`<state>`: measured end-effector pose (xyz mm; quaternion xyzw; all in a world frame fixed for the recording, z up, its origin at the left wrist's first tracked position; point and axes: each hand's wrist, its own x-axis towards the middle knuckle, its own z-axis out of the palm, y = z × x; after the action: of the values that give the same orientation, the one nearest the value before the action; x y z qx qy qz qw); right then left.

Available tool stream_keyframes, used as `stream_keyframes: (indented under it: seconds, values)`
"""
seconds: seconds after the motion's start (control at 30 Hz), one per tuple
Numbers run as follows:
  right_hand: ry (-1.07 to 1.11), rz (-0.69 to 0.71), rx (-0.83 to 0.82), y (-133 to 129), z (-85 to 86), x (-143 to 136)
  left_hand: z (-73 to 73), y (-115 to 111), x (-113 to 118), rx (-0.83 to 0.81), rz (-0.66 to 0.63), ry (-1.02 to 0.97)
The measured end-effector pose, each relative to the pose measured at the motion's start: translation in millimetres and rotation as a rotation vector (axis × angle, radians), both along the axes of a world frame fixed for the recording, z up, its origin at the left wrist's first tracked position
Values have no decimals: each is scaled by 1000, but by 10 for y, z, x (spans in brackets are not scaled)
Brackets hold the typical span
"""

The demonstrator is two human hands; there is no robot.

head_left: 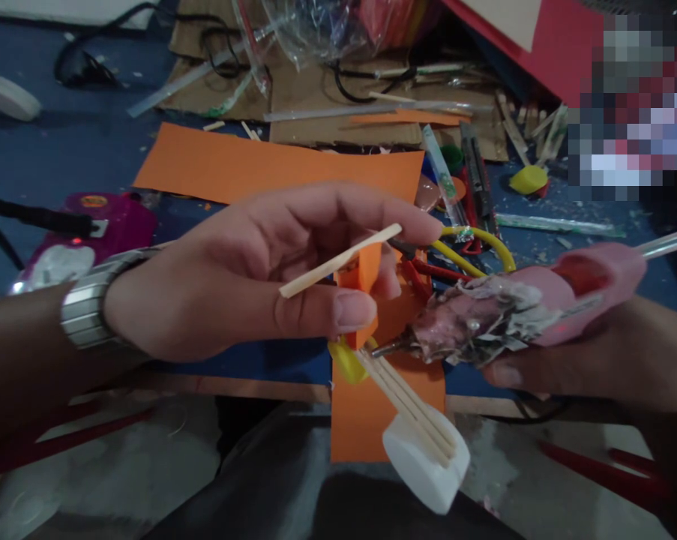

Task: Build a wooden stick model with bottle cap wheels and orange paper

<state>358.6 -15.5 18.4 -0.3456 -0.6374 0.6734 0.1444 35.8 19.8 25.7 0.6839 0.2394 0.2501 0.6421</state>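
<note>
My left hand point(226, 262) pinches a small folded orange paper piece point(370, 270) between thumb and fingers. A short wooden stick point(338, 261) lies slantwise across that thumb and the paper. Below the pinch, several thin wooden sticks point(408, 397) run side by side down to a white rounded piece point(422, 469). A yellow piece point(350, 364) shows behind their upper end. Wrapped around a pink hot glue gun point(546, 296), my right hand point(591, 367) holds its metal nozzle close to the sticks' upper end; whether they touch, I cannot tell. A clear glue stick point(669, 241) protrudes from its back.
An orange paper strip point(388, 427) overhangs the table's front edge. Behind my left hand lies a larger orange sheet point(282, 161). Cutters point(476, 180), yellow-handled scissors point(501, 244) and cardboard point(338, 90) lie farther back. A purple device point(102, 225) with a black cord stands left.
</note>
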Motion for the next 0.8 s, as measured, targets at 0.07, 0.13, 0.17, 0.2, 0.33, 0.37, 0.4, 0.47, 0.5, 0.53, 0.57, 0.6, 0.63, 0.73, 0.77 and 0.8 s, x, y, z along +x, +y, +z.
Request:
stream_keyframes:
  seconds: [0.07,0.13,0.17,0.2,0.33,0.37,0.4,0.47,0.5,0.53,0.57,0.6,0.63,0.73,0.77,0.8]
  values:
    - [-11,-35,5,-14,-8,-5,0,-16,9,-36,-4,-17]
    - [-10,-24,3,-20,-20,4,-6,-33,11,-49,-8,-28]
    - [-7,-5,0,-19,-26,10,-11,-40,10,-43,-8,-25]
    - [-3,14,-5,-15,-31,17,-16,-47,7,-29,-5,-16]
    - [8,70,-5,12,-27,38,-23,-53,-9,37,2,25]
    - [10,73,-1,18,-19,43,-20,-50,-11,44,-3,27]
    - [7,74,6,23,-10,48,-15,-46,-13,48,-10,31]
    - [-3,65,24,31,8,57,-8,-34,-16,55,-8,39]
    - [-4,60,32,36,15,61,-7,-28,-17,63,-7,44]
    - [-5,63,37,41,20,64,-8,-21,-18,72,-4,50]
    - [-5,69,40,46,23,65,-12,-15,-19,80,-3,54]
    - [3,80,45,50,23,66,-17,-10,-19,82,-3,53]
    - [10,88,44,54,21,67,-23,-7,-19,75,-2,43]
    - [31,95,29,56,2,66,-36,-16,-11,14,8,-14]
    - [37,90,22,52,-6,64,-37,-23,-7,-8,7,-33]
    - [41,88,14,48,-14,62,-36,-31,-2,-26,2,-48]
